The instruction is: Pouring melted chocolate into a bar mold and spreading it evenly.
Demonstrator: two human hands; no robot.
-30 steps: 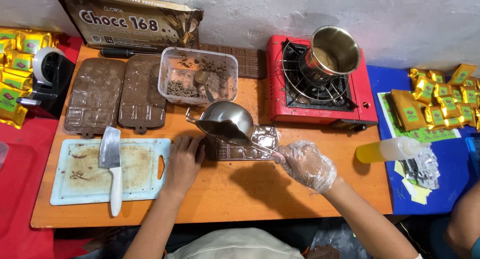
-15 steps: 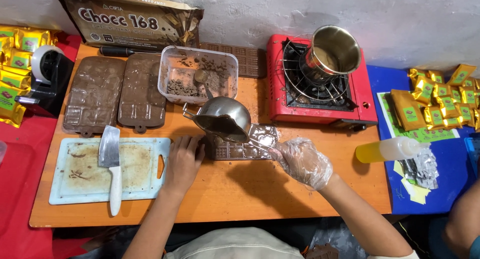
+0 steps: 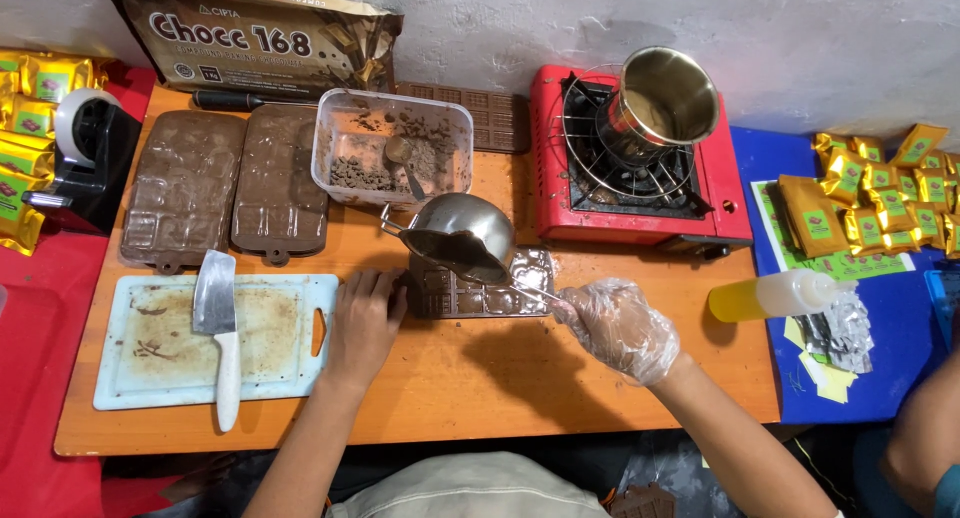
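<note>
Right hand (image 3: 618, 328), in a clear plastic glove, is gripping the handle of a small steel pot (image 3: 460, 236), fingers wrapped tight around it, and tilting the pot over a clear mould (image 3: 478, 288) lying flat on the wooden table (image 3: 500, 388). Left hand (image 3: 362, 323), bare, is pressing flat, fingers spread, against the mould's left end, also just touching the cutting board (image 3: 190, 343); it is holding nothing, only bracing.

Judging the pour: tilting slowly and keeping the lip low over the cavities should be keeping chocolate off the table; the left hand bracing the mould is helping. Whether anything is flowing cannot be told.

Room: open table lying in front of the mould, toward the person. Behind it a plastic tub (image 3: 392, 148) of chocolate bits is sitting close, and the red stove (image 3: 640, 193) with a steel cup (image 3: 660, 103) is just beside the mould's right end, so swinging the pot back or right is looking tight. A cleaver (image 3: 217, 323) is resting on the board, near the left hand. A yellow squeeze bottle (image 3: 770, 296) is lying at the table's right edge.
</note>
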